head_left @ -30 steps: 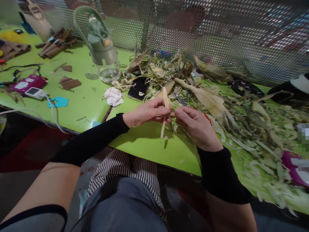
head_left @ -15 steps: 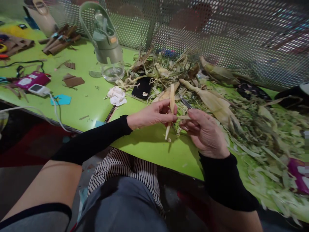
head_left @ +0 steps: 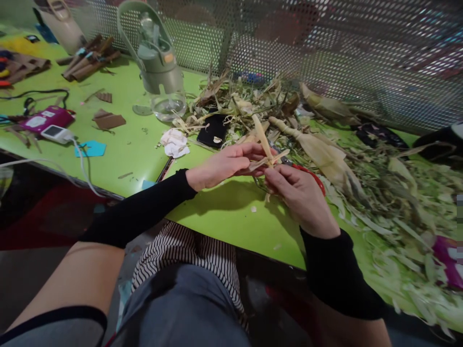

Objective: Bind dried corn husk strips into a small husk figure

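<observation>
Pale strips of corn husk (head_left: 263,136) cross between my two hands, one pointing up and away, another lying across it. My left hand (head_left: 229,163) is closed on them from the left, fingertips partly behind the strips. My right hand (head_left: 297,192) pinches them near the crossing with thumb and forefinger. Just beyond the right hand shows the red handle of the scissors (head_left: 314,177); most of the scissors is hidden, and I cannot tell whether the hand touches them. Behind the hands lies a black phone-like slab (head_left: 212,132) with husk scraps on it.
Dried husks (head_left: 316,149) and shreds (head_left: 405,241) cover the green table's (head_left: 231,219) back and right. A water bottle (head_left: 159,72) stands at the back by a perforated metal screen (head_left: 217,33). Crumpled tissue (head_left: 174,143), a purple box (head_left: 48,119) and a white cable (head_left: 81,161) lie left.
The upright husk strip has tilted and moved right, and the right fingers now pinch at the crossing. The scissors' blades no longer show above the right hand; their red handle has come into view.
</observation>
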`<state>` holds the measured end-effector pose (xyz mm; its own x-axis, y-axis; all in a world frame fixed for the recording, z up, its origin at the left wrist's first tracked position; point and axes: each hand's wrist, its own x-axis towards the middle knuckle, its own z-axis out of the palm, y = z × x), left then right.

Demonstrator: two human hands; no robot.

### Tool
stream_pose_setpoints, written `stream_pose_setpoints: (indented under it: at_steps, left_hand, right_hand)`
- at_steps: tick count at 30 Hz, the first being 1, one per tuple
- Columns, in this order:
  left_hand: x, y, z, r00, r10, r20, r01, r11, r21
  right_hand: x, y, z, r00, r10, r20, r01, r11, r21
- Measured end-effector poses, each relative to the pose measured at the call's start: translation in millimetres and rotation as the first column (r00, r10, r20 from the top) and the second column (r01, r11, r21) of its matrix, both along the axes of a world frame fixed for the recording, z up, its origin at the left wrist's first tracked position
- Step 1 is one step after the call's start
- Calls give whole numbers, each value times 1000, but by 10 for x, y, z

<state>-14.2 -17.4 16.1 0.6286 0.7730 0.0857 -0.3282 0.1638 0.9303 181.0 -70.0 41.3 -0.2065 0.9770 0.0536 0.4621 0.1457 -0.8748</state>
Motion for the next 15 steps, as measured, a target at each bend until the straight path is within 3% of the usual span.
stream_pose_setpoints:
  at_steps: [3, 8, 12, 15]
  left_hand:
    - [-71, 35, 33, 997, -61, -46, 64, 995, 74]
    - [-113, 41, 42, 987, -125, -101, 128, 991, 31]
    - [-50, 12, -19, 975, 3, -220, 26, 992, 128]
    - [-5, 6, -85, 935, 166, -315, -46, 934, 356]
  right_hand:
    - [25, 11, 4, 986, -28, -162, 16, 997, -75]
    - [13, 52, -20, 929, -81, -361, 6, 979, -204]
    - [-21, 53, -55, 962, -21, -274, -27, 985, -171]
    - [-36, 34, -70, 989, 17, -144, -29, 996, -84]
